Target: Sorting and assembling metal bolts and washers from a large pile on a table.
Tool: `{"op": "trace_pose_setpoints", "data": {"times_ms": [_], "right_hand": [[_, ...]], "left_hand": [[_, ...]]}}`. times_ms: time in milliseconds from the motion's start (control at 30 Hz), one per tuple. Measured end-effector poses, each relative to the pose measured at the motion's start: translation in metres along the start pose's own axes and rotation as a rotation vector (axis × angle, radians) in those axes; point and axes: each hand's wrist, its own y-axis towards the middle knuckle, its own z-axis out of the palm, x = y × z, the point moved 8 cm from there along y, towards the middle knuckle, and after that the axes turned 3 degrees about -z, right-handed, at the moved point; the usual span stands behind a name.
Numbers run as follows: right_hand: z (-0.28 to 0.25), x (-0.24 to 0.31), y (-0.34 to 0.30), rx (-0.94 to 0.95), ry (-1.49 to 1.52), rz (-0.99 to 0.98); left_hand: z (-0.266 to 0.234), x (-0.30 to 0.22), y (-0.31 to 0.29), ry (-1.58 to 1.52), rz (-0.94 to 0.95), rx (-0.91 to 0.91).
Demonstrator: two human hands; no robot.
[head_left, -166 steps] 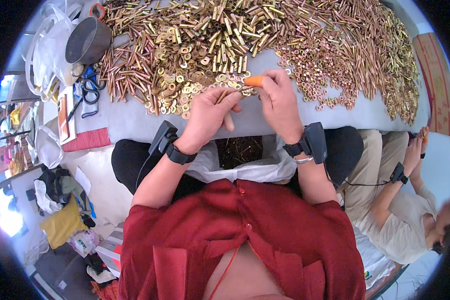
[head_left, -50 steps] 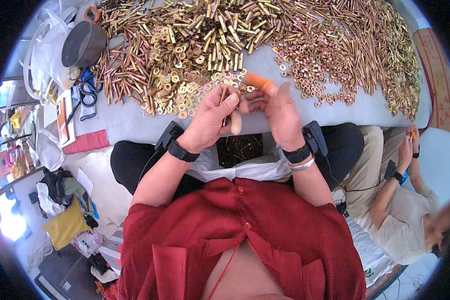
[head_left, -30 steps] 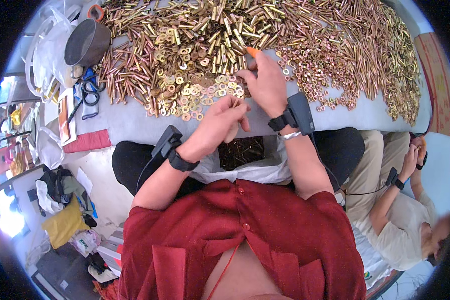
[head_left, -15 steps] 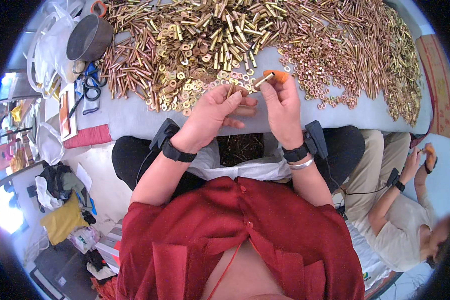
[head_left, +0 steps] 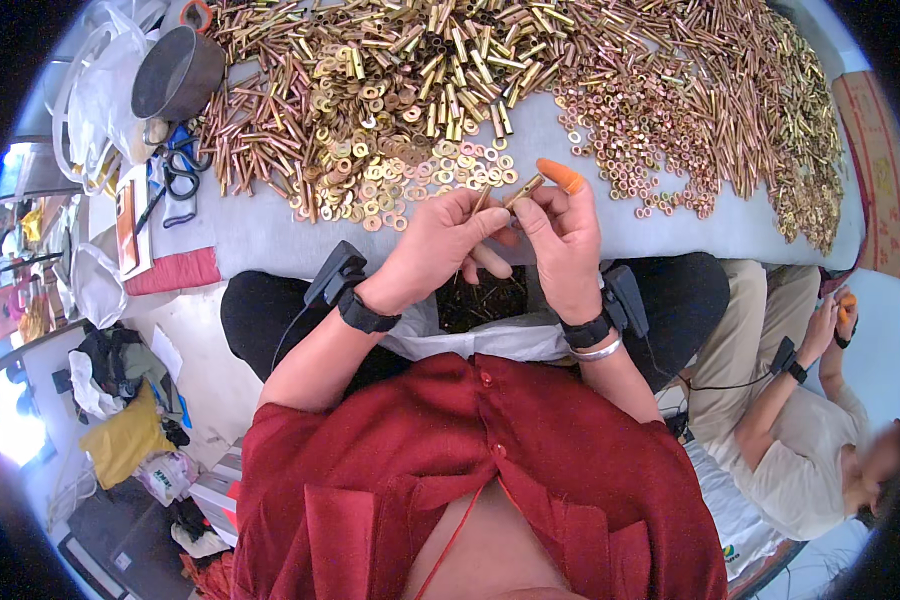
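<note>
My left hand (head_left: 442, 240) is closed, with a thin brass-coloured metal rod (head_left: 481, 199) pinched between thumb and fingers. My right hand (head_left: 564, 240) grips a short brass-coloured metal sleeve (head_left: 526, 188) between thumb and forefinger. An orange finger cot (head_left: 560, 176) covers one fingertip of that hand. The sleeve slants up to the right, its lower end close to my left fingertips; whether rod and sleeve touch I cannot tell. Beyond the hands lie flat washers (head_left: 380, 188), a heap of sleeves (head_left: 460, 100) and a spread of small nuts (head_left: 620, 150).
Below my hands sits an open container lined with a white bag (head_left: 420, 335), dark inside with metal pieces (head_left: 480, 300). Thin rods (head_left: 250, 140) cover the table's left; a dark pot (head_left: 178, 75) and scissors (head_left: 182, 175) lie beyond. A co-worker (head_left: 800, 450) sits at my right.
My hands have come closer together, and the right one has dropped slightly with the sleeve. My left fingers have curled inward. The co-worker's hands have also shifted.
</note>
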Motion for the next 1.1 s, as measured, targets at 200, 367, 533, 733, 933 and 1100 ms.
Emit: {"op": "trace_pose_setpoints", "data": {"times_ms": [200,367,533,733,933,1100], "right_hand": [[-0.009,0.001,-0.001,0.069,-0.138,0.01],[-0.018,0.018,0.024,-0.003,-0.748,-0.211],[0.007,0.013,0.033,0.046,-1.206,-0.547],[-0.006,0.018,0.03,-0.004,-1.087,-0.541],[-0.023,0.012,0.024,-0.078,-0.583,-0.157],[-0.004,-0.001,0.009,0.029,-0.361,-0.053]], "left_hand": [[0.006,-0.001,-0.003,-0.158,-0.026,0.05],[-0.004,0.0,0.002,-0.076,-0.043,0.014],[-0.009,-0.009,-0.001,-0.122,0.046,-0.076],[-0.012,-0.004,0.0,-0.126,-0.002,-0.09],[-0.005,-0.006,0.002,-0.074,0.041,-0.089],[-0.001,0.005,0.006,-0.073,0.01,-0.042]]}}
